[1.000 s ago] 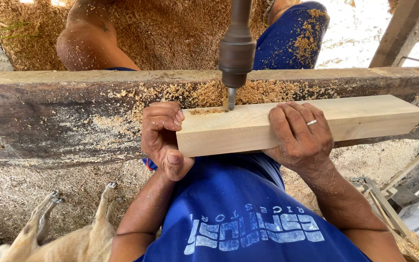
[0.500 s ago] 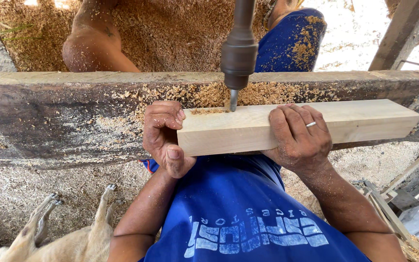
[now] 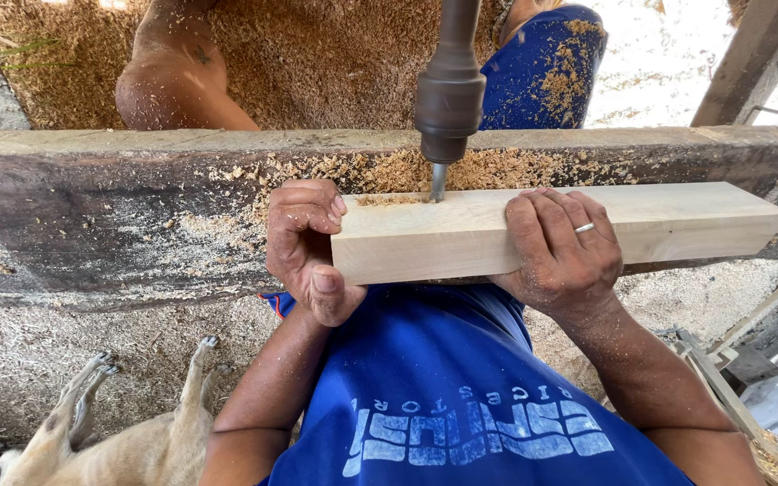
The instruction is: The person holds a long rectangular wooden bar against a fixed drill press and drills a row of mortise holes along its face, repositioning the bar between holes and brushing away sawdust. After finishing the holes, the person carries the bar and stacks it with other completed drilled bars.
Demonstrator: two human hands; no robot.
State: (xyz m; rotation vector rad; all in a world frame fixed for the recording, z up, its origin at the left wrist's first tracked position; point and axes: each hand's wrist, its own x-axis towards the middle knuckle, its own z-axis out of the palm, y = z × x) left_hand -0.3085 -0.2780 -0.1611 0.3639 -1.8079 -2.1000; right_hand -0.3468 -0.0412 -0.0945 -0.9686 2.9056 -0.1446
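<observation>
At the far left, below the counter (image 3: 137, 225), we see an animal's pale legs (image 3: 92, 423) stretched out on the sawdust-strewn floor (image 3: 29, 360).

Moving right, our left hand (image 3: 303, 247) wraps the near end of the wood block (image 3: 569, 229): fingers curled over its top edge, thumb pressed up against the end face, so it is clamped shut on the block. The block is a pale, squared length of timber lying flat along the dark, worn counter and running out to the right of the left hand.

Just right of that hand, the drill bit (image 3: 438, 183) comes straight down from a grey chuck (image 3: 449, 99) and meets the block's top face near its far edge. Fresh shavings (image 3: 384, 200) lie in a shallow groove to the left of the bit, so we judge 1 cut is already begun; how deep the bit sits we cannot tell, and the rest of the top face to the right of the bit looks untouched.

Further right, our right hand (image 3: 560, 247), wearing 1 ring, lies over the block with fingers spread across the top and down the near face, pressing it down.

Behind the counter, another person's bare arm (image 3: 173, 81) and blue, sawdust-flecked clothing (image 3: 542, 67) show. We see no containers.
</observation>
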